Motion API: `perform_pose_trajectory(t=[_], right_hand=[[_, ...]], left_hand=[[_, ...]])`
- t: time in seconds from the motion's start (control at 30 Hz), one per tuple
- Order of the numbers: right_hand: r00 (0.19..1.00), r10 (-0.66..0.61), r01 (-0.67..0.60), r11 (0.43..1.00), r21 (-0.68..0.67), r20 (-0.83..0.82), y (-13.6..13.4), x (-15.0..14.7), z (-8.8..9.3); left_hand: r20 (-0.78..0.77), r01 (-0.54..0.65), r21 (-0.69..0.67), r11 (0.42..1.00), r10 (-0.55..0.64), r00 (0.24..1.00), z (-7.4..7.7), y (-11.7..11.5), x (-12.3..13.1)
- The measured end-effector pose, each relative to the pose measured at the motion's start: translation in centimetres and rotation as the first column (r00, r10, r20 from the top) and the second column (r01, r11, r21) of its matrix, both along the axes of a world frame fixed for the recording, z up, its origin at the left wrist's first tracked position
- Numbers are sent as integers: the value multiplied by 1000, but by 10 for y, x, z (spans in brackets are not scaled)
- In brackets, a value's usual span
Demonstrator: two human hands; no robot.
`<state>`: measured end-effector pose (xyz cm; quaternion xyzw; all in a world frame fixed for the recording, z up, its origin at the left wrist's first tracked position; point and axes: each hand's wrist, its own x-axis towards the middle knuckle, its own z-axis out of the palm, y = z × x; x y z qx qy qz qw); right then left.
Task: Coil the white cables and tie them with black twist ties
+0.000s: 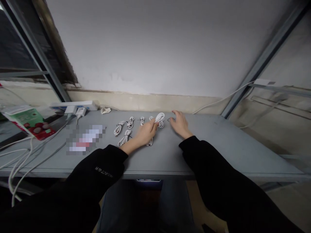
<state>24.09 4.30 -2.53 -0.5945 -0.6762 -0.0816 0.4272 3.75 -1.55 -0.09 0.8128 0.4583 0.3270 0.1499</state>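
Note:
My left hand (145,132) rests on the grey table (218,145) and pinches a coiled white cable (160,119) at its fingertips. More white cable shows under that hand. My right hand (179,124) lies just to the right of the coil, fingers curled towards a small dark tie (169,119) on the table, apparently holding nothing. Several tied white cable bundles (124,129) lie in rows to the left of my left hand.
A white power strip (75,105) with plugs sits at the back left, with loose white cords (21,158) trailing off the table's left side. A green and red carton (29,123) lies at far left. A blurred packet (85,139) lies left of the bundles.

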Motion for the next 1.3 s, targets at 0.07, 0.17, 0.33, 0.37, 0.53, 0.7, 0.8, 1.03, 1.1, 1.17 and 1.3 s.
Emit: perform_pose_trajectory(t=[0.07, 0.17, 0.33, 0.37, 0.53, 0.7, 0.8, 1.03, 1.1, 1.17, 1.3], right_hand=[[992, 32, -16, 992, -127, 123, 5, 3, -8], [973, 117, -60, 960, -273, 197, 7, 3, -17], [980, 156, -100, 921, -377, 121, 8, 2, -18], [984, 148, -99, 917, -388, 99, 8, 3, -17], [996, 71, -47, 920, -388, 47, 14, 6, -16], [997, -6, 32, 949, -314, 83, 22, 16, -20], [990, 8, 36, 949, -314, 138, 25, 23, -22], [961, 164, -73, 928, -366, 224, 25, 23, -24], [957, 216, -135, 922, -362, 195, 24, 22, -22], [953, 254, -182, 916, -358, 164, 23, 21, -20], [965, 202, -140, 937, -319, 169, 22, 19, -20]], left_hand=[[52, -3, -12, 1000, 4, 999, 2, -1, 0], [116, -11, -36, 999, 15, 993, 5, -2, 1], [240, -28, -110, 994, 54, 969, 5, 1, 3], [264, -27, -129, 991, 60, 963, 5, 1, 3], [364, -11, -155, 988, 68, 929, 5, 6, 3], [446, 17, -236, 971, 93, 890, 3, 8, 4], [454, 18, -260, 965, 106, 885, 2, 10, 5], [432, 49, -277, 960, 78, 899, 1, 11, 5], [430, 56, -276, 960, 71, 900, 1, 10, 5], [422, 54, -277, 959, 71, 904, 1, 10, 5], [427, 50, -261, 964, 68, 902, 1, 10, 6]])
